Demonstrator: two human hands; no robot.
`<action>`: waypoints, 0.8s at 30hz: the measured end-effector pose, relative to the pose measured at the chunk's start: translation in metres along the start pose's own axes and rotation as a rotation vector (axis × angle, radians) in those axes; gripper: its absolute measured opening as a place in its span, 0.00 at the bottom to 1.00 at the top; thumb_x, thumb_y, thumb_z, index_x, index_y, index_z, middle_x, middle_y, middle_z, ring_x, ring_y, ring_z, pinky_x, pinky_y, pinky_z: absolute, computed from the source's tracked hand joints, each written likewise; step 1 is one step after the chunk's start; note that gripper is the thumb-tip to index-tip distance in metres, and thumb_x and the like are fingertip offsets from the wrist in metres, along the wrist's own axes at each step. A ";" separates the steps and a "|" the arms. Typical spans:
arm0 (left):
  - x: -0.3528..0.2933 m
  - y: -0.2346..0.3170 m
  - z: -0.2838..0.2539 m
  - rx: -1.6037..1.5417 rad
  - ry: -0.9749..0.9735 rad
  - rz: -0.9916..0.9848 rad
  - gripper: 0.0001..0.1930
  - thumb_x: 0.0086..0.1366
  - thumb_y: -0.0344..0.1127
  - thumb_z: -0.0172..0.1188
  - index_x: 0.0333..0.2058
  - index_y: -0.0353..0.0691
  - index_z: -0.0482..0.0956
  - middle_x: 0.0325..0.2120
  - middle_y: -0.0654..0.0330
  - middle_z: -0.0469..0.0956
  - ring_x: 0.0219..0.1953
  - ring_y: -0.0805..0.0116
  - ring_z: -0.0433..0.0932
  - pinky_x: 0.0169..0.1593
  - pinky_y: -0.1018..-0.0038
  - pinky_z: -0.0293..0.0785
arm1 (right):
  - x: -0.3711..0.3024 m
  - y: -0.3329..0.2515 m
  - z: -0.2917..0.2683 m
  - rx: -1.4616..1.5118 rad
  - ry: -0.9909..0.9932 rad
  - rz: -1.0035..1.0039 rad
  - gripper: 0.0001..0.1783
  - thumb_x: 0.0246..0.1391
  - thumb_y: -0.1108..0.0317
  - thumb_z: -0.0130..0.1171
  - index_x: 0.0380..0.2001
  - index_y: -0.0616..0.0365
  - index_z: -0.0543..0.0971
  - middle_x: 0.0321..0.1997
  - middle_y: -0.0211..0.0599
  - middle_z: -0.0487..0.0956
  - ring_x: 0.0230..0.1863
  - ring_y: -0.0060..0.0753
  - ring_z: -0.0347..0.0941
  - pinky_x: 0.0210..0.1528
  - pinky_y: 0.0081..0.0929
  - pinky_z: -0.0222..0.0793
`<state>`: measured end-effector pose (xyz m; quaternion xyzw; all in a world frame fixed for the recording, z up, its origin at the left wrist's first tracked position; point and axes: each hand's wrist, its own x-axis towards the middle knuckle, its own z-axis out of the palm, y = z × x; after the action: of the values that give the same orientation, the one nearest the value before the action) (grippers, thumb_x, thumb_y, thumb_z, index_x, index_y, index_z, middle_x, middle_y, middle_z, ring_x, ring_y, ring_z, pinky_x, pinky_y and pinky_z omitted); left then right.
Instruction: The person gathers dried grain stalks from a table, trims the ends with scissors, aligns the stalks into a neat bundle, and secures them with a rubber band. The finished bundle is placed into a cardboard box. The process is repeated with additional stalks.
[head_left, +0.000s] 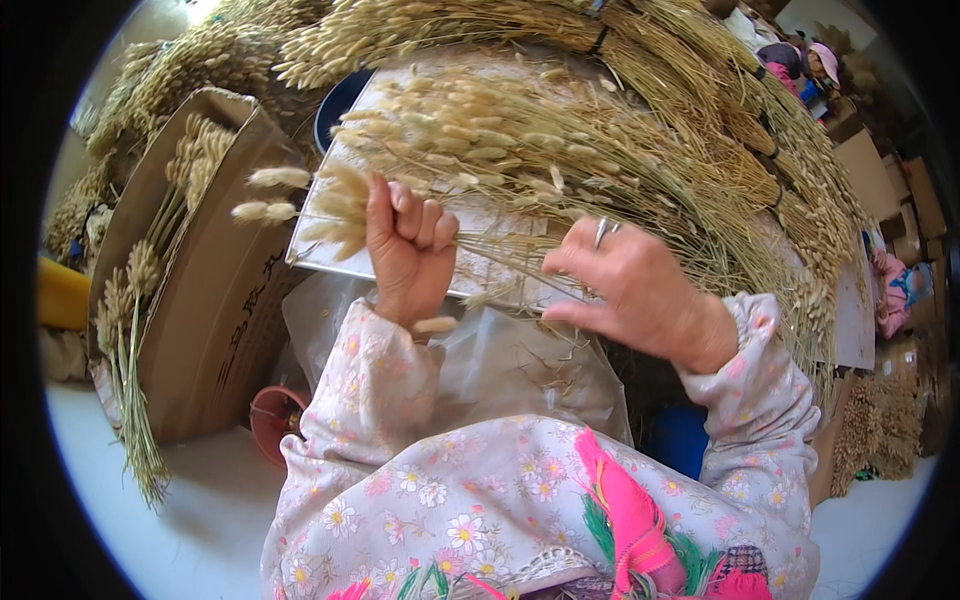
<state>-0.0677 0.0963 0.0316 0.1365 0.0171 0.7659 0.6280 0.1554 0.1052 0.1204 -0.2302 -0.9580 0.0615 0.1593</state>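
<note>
My left hand is closed in a fist round the stems of a small bunch of dried bunny-tail grass. Its fluffy heads stick out to the left, a few reaching farther than the others. The stems trail rightward from the fist toward my right hand, which wears a ring. There the thumb and fingers are apart, close to the stem ends, and no firm grip shows. Beyond both hands, a loose pile of the same grass lies on a white-topped table, heads to the left.
Tied bundles of grass line the table's far side. On the left stands a cardboard box holding grass, near a red bucket. Clear plastic hangs before me; a blue container is below. Two people appear far right.
</note>
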 end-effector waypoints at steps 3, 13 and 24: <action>-0.001 -0.001 -0.002 0.010 0.100 0.015 0.20 0.69 0.50 0.48 0.20 0.46 0.67 0.09 0.74 0.47 0.13 0.80 0.42 0.19 0.79 0.43 | -0.006 -0.017 0.029 -0.247 -0.035 -0.106 0.15 0.38 0.62 0.66 0.30 0.54 0.75 0.26 0.31 0.71 0.33 0.31 0.70 0.33 0.28 0.64; -0.010 0.000 0.007 0.065 -0.099 0.040 0.07 0.67 0.35 0.49 0.29 0.42 0.68 0.14 0.73 0.52 0.17 0.80 0.48 0.23 0.79 0.49 | 0.013 -0.038 0.044 -0.239 0.278 0.051 0.13 0.52 0.62 0.58 0.36 0.58 0.76 0.17 0.30 0.74 0.17 0.30 0.70 0.24 0.28 0.63; -0.040 0.014 -0.001 0.507 -0.266 0.074 0.12 0.63 0.43 0.56 0.28 0.46 0.64 0.32 0.64 0.61 0.41 0.67 0.64 0.59 0.65 0.58 | 0.056 -0.069 0.061 -0.324 0.266 0.147 0.21 0.47 0.67 0.50 0.43 0.71 0.75 0.18 0.29 0.74 0.18 0.27 0.72 0.29 0.28 0.66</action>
<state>-0.0744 0.0549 0.0262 0.3890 0.1204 0.7349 0.5424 0.0586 0.0672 0.0920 -0.3279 -0.9066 -0.1128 0.2404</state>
